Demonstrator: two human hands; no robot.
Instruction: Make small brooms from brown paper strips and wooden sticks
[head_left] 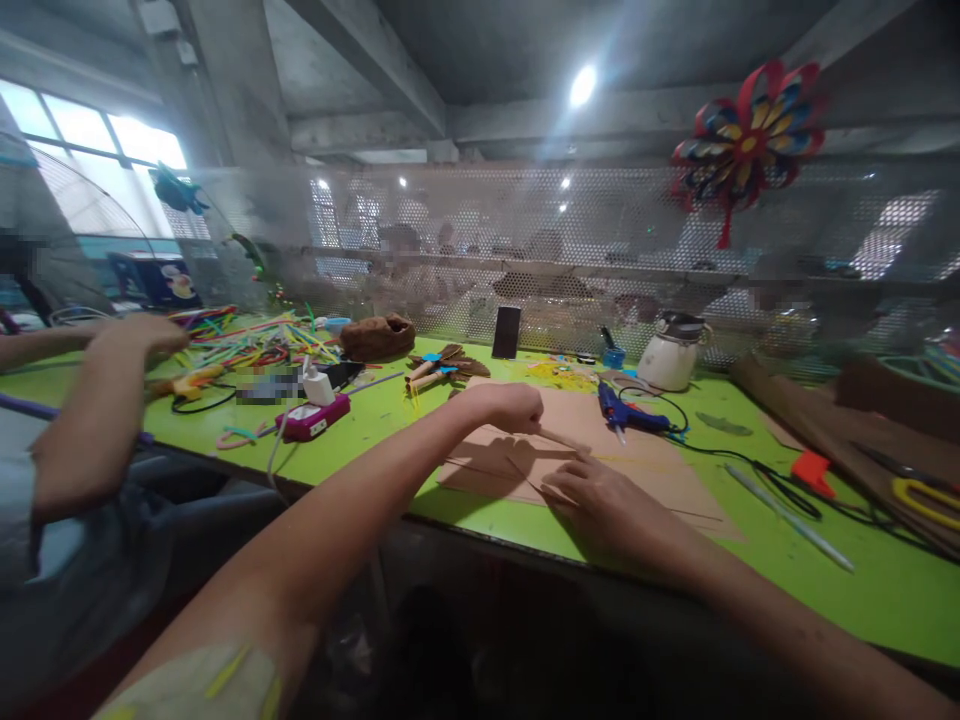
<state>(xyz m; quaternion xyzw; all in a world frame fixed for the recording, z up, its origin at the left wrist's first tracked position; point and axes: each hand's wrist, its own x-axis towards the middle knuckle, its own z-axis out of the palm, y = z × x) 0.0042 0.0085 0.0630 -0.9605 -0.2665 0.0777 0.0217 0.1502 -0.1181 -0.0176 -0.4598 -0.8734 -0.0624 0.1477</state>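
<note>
My left hand (517, 408) is closed around one end of a thin brown stick-like strip (561, 438), which may be rolled paper. The strip slants down to my right hand (600, 490), whose bent fingers press together at its other end. Both hands are over a sheet of brown paper (667, 480) on the table. Thin dark lines or strips lie across this sheet, and shadows from my hands fall on it. Just behind my right hand a blue glue gun (634, 412) rests on the paper's back edge.
A green table (795, 600) carries a white jug (670, 355), an upright phone (507, 332), a purple power strip (311, 415) and yellow scissors (926, 500). A silver pen-like tool (791, 520) lies right. At left, a co-worker's arm (94, 400) reaches near colourful strips (262, 345).
</note>
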